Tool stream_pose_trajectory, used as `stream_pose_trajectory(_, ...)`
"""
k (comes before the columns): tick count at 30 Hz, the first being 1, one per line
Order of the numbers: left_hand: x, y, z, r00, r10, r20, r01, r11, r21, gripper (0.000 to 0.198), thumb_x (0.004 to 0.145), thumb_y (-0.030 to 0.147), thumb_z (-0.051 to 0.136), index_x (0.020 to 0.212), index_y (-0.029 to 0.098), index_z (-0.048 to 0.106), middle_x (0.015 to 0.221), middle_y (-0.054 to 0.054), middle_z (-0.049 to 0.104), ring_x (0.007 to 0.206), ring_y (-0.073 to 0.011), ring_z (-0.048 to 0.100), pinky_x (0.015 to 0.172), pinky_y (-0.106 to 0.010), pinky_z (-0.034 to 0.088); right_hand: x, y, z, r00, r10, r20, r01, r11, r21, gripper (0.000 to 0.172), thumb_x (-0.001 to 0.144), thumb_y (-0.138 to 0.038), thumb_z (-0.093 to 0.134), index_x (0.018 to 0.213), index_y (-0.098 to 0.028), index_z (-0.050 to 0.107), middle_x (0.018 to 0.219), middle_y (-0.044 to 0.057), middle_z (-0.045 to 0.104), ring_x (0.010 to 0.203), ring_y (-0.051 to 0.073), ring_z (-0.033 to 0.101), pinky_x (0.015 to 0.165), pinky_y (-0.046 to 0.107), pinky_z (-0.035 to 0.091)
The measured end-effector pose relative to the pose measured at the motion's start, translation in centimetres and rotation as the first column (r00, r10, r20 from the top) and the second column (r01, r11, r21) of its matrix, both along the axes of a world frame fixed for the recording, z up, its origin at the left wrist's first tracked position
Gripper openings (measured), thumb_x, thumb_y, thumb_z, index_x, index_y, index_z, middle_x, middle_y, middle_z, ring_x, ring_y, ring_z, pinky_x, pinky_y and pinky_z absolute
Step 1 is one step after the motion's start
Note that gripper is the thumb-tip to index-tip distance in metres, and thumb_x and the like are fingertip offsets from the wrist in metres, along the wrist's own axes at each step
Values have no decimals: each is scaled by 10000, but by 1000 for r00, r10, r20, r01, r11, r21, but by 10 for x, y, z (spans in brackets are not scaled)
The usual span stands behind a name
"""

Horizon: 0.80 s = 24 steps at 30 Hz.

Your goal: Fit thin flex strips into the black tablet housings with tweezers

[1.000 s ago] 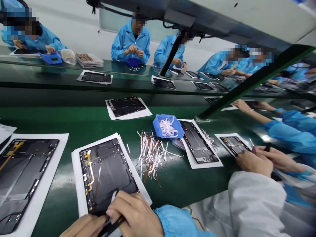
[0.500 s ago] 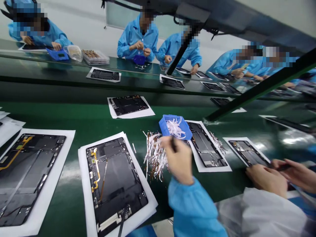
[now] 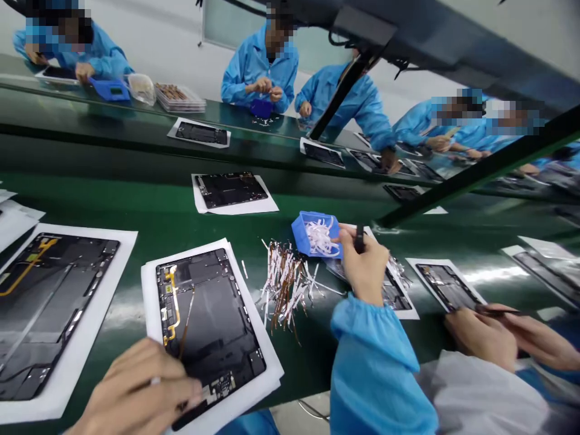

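Observation:
My left hand (image 3: 145, 386) is closed over the lower left corner of an opened tablet housing (image 3: 217, 314), fingers bent together. What they pinch is hidden. Orange flat cables run down the housing's left side, and white sheets (image 3: 275, 377) lie under it. Farther right, my right hand (image 3: 365, 263) grips the right rim of a small blue parts bin (image 3: 299, 237), which holds white strips (image 3: 321, 237). A dark piece (image 3: 359, 239) shows at its fingers; its kind is unclear. Just in front of the bin lies a loose heap of white and brown strips (image 3: 285, 284).
Another opened tablet (image 3: 58, 314) lies at left, one (image 3: 233, 190) behind, and one (image 3: 396, 296) partly behind my right arm. A co-worker's hands (image 3: 502, 338) work at a tablet on the right. A slanted dark post (image 3: 435, 196) crosses the bench; several co-workers sit opposite.
My left hand has come into view over the tablet's lower corner. My right hand has moved from the strip heap to the bin's right side. The bin has turned slightly.

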<state>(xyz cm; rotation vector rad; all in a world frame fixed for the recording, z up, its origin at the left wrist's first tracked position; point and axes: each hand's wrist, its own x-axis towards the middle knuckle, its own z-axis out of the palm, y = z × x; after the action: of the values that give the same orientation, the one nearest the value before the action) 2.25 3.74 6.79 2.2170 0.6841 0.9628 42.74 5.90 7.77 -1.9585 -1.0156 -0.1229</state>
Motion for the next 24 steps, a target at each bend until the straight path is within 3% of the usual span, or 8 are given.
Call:
stream_pose_trajectory(2,5,24,8,1000,-9,22,9,1000,11,287,842,117,670,997,342,758,780,11,725,665,-178,648,581,-324,547,-43,-18,-7,992,127,0,-127,992,-19,313,904,-407,574,931,-159,762,910,126,779,926,288,728,892,433,552)
stream_pose_trajectory(3,9,35,8,1000,14,22,-14,1000,3,220,857,135,687,963,315,756,798,5,714,709,-170,651,621,-308,546,-68,-27,-13,946,323,12,-322,945,-57,263,924,-356,567,969,-180,758,985,115,775,942,270,731,883,412,573)
stream_pose_trajectory(5,17,54,3,998,65,-7,-66,997,-28,91,870,200,717,910,272,756,839,-11,695,779,-164,651,681,-293,538,-115,-43,-29,724,690,-9,-681,712,-170,234,950,-244,536,1063,-216,740,1102,95,747,1010,234,723,880,357,599)
stream_pose_trajectory(7,23,69,-8,992,116,-48,-118,992,-50,26,865,255,736,875,245,758,873,-25,684,828,-170,647,744,-307,529,-150,-56,-45,633,774,-3,-752,615,-237,262,969,-200,514,1145,-215,707,1191,103,708,1023,220,725,849,327,622)
stream_pose_trajectory(9,28,80,-19,984,143,-105,-151,986,-71,48,860,283,742,848,239,757,892,-29,682,867,-180,644,790,-324,519,-167,-63,-59,645,763,43,-726,630,-274,274,979,-186,499,1177,-208,687,1238,117,684,994,223,736,782,311,644)
stream_pose_trajectory(12,35,90,-30,972,146,-183,-167,981,-103,57,854,285,745,827,235,747,905,-23,683,893,-186,640,817,-334,505,-169,-64,-69,662,743,98,-702,661,-266,266,978,-163,495,1155,-206,689,1240,124,682,965,225,744,734,301,651)
stream_pose_trajectory(17,45,97,-38,950,122,-287,-163,979,-121,52,862,272,736,829,232,737,949,-16,691,901,-194,632,842,-361,452,-165,-60,-66,679,734,23,-719,671,-182,219,974,-140,506,1077,-203,689,1130,106,707,992,202,730,797,281,640)
stream_pose_trajectory(24,53,100,-41,904,135,-406,-195,975,-110,95,871,333,727,831,250,750,948,-9,715,854,-203,600,777,-366,398,-165,-61,-68,678,733,-56,-724,653,-220,242,959,-120,510,1093,-210,691,1103,98,712,961,203,732,868,313,626)
